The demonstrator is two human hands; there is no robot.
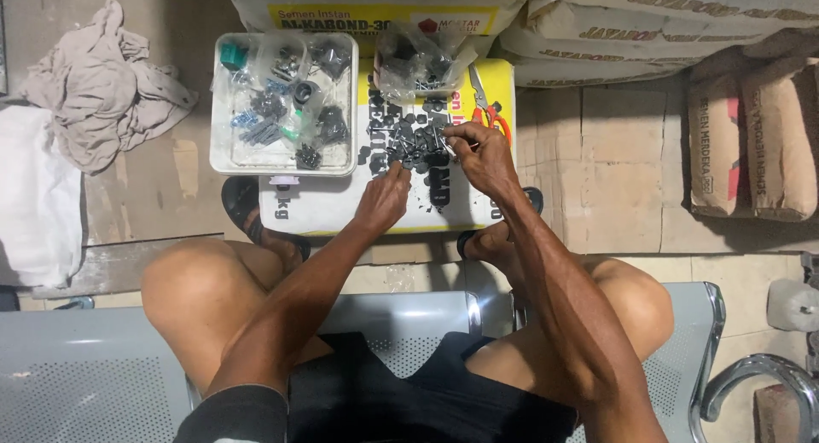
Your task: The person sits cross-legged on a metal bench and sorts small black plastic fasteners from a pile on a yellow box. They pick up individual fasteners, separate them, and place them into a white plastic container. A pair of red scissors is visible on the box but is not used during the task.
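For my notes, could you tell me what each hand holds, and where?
The right hand pinches a small screw at its fingertips; which end cannot be told. The left hand only touches the dark parts pile.

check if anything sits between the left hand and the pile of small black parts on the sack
Nothing visible does. The left hand already has its fingertips at the near edge of the pile of small black parts on the yellow-and-white sack; the right hand pinches parts beside it.

I sit on a perforated metal bench (409, 323), smooth and dull grey. The small screws (408, 144) look dark, matt metal with rubbery washers. The tray (223, 102) is glossy white plastic, its bags (281, 93) clear film. The sacks (648, 25) are rough paper; the rag (102, 84) is crumpled cloth.
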